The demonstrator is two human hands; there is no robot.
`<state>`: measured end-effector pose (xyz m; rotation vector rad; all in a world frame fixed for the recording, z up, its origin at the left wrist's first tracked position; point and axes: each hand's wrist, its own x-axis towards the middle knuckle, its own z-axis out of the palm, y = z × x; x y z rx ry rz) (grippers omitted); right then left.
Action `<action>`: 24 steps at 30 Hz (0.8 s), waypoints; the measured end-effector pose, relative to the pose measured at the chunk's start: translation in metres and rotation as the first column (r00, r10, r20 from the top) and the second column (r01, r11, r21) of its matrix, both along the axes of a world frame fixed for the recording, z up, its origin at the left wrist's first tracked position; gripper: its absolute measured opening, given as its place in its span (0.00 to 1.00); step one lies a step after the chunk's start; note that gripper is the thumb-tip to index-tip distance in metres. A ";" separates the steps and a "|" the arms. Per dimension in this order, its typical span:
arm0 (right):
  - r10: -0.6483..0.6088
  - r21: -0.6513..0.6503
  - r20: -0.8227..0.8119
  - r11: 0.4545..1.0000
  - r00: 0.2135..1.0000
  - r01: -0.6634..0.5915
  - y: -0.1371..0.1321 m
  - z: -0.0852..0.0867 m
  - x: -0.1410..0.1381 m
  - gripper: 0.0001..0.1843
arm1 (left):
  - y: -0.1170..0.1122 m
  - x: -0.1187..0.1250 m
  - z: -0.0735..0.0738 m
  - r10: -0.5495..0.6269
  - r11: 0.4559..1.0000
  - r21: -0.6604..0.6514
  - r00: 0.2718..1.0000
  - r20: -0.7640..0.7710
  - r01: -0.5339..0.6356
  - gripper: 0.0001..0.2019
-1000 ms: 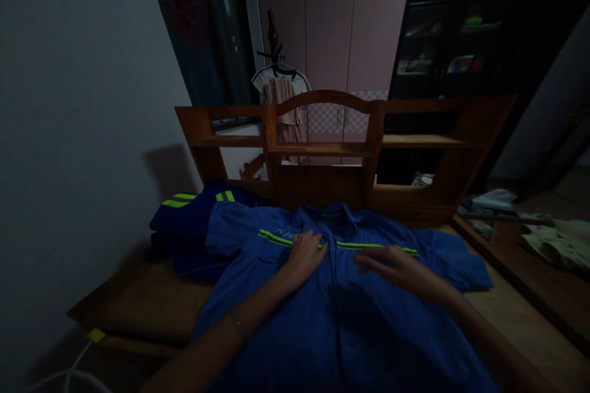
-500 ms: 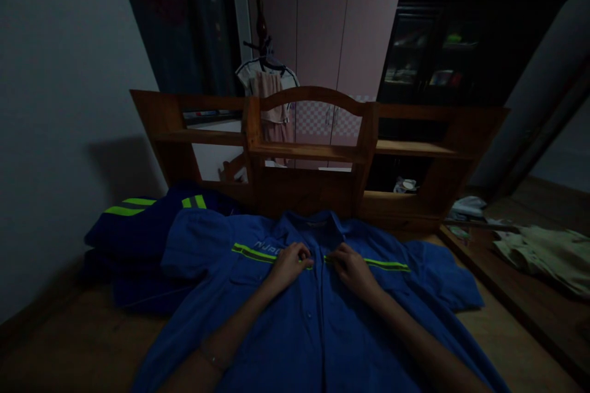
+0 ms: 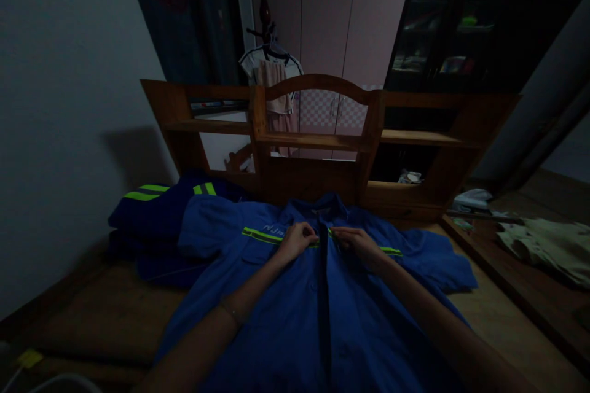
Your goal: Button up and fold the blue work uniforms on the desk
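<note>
A blue work shirt with a yellow-green reflective chest stripe lies spread, front up, on a wooden bed platform. My left hand pinches the left edge of the shirt's front opening at chest height, just below the collar. My right hand pinches the right edge at the same height. The two hands sit a few centimetres apart on either side of the placket, fingers curled closed on the cloth. Both forearms stretch over the shirt's lower half.
A folded pile of dark blue clothes with reflective stripes lies left of the shirt. A wooden headboard with shelves stands behind. Pale cloth lies on the floor at right. A pink wardrobe stands beyond.
My right hand went from lying flat on the shirt's right chest to the placket, where it closed on the cloth. My left hand also curled shut on the edge.
</note>
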<state>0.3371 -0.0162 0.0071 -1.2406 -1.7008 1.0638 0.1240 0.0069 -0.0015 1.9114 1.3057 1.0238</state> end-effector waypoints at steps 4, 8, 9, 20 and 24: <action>0.036 0.012 -0.015 0.999 0.999 -0.036 -0.005 0.005 -0.003 0.24 | 0.002 0.006 -0.006 0.060 0.998 -0.030 0.996 0.073 -0.058 0.03; 0.051 0.080 0.006 0.995 0.999 -0.052 -0.011 0.001 -0.013 0.21 | 0.000 0.008 -0.016 0.086 0.994 -0.081 0.982 0.170 -0.073 0.04; 0.046 0.099 0.009 0.994 0.999 -0.047 -0.013 -0.002 -0.015 0.20 | 0.000 0.008 -0.018 0.081 0.994 -0.088 0.977 0.197 -0.065 0.03; -0.052 0.287 -0.031 0.956 0.998 0.058 -0.015 -0.011 -0.019 0.16 | -0.010 0.016 -0.019 -0.003 0.986 -0.149 0.910 0.414 0.072 0.08; -0.086 0.094 -0.144 0.990 0.986 0.100 -0.009 -0.011 -0.017 0.19 | -0.008 0.020 -0.011 -0.021 0.978 -0.172 0.884 0.466 0.114 0.08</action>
